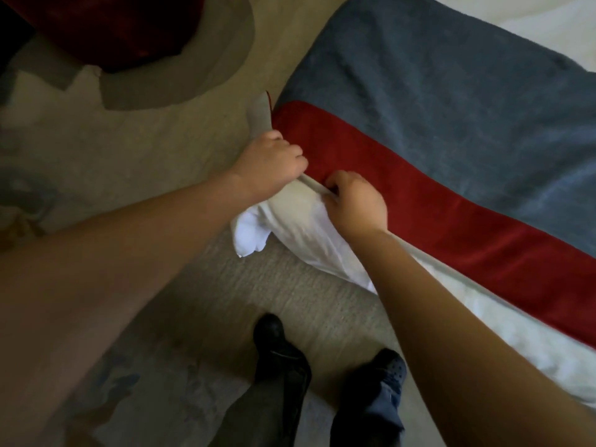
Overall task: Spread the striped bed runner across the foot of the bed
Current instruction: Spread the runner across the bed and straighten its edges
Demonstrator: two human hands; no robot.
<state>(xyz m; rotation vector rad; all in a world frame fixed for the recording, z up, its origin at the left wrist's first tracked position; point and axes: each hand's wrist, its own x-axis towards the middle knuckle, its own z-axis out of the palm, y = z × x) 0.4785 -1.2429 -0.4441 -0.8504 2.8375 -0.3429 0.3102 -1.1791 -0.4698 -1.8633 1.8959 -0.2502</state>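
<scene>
Head view: left hand [271, 159] clenched round end of bed runner [451, 108] at bed corner. Right hand [354, 201] just beside, fingers curled, pinching red edge. Runner lies across white bed [306, 230]: broad blue-grey band, red band nearer edge, end drooping over corner. Beige carpet [180, 150] open alongside; black shoes [271, 330] near bedside.

Dimly lit beige carpet [161, 140] covered the floor, a grey curved patch [193, 75] marked its far edge, a dark red furnishing [122, 24] stood at its far left corner.
</scene>
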